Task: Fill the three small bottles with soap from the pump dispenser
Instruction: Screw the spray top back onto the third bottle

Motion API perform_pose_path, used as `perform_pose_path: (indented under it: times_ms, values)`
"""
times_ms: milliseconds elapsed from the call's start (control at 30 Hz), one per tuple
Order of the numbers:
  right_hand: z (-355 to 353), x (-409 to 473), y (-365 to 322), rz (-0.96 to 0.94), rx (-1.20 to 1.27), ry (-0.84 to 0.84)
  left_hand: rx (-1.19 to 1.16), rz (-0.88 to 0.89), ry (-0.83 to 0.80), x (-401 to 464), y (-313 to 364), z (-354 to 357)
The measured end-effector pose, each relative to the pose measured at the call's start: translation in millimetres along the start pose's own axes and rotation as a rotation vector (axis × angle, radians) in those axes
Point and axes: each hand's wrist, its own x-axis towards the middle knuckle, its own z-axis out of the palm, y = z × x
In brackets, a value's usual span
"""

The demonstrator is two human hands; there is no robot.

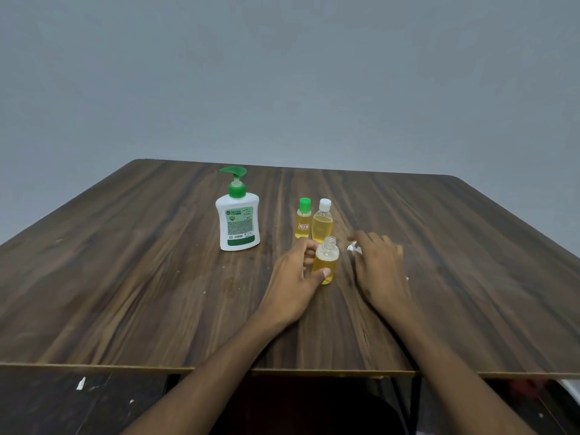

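A white pump dispenser [239,220] with a green pump stands on the wooden table [125,277]. To its right stand two capped small bottles of yellow soap: one with a green cap [303,218], one with a white cap [322,221]. In front of them an uncapped small bottle [327,262], mostly full of yellow soap, stands upright with my left hand [293,277] gripping it from the left. My right hand [378,265] rests on the table just right of it, fingers over a small white cap [354,247].
The table's near edge [188,368] runs across the bottom of the view, with dark floor below it. A plain grey wall lies behind the table. A tiny white speck [406,278] sits by my right hand.
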Motion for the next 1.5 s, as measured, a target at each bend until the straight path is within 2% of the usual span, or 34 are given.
perform_pose_path:
  times_ms: [100,200,367,500,700,833,1167,1400,1500]
  values:
    - [-17,-1,-3,0.064,0.174,0.122,0.027,-0.001,-0.020,0,-1,0]
    - [-54,9,-14,0.170,0.523,0.207,0.039,0.008,-0.039,0,-3,1]
    - [-123,22,-49,0.015,0.776,0.215,0.035,0.001,-0.053,1,-6,2]
    - [-136,25,-69,-0.070,0.766,0.132,0.035,-0.003,-0.052,1,-6,1]
    - [-126,27,-73,-0.055,0.828,0.130,0.034,0.001,-0.048,1,-8,1]
    - [-118,26,-72,-0.053,0.786,0.101,0.032,0.002,-0.049,1,-9,3]
    - [-131,33,-66,-0.055,0.818,0.197,0.031,-0.002,-0.053,0,-9,1]
    - [-112,24,-62,-0.055,0.796,0.129,0.017,0.002,-0.056,1,-9,1]
    - [-104,19,-66,-0.107,0.681,0.052,0.012,0.008,-0.055,2,-9,2]
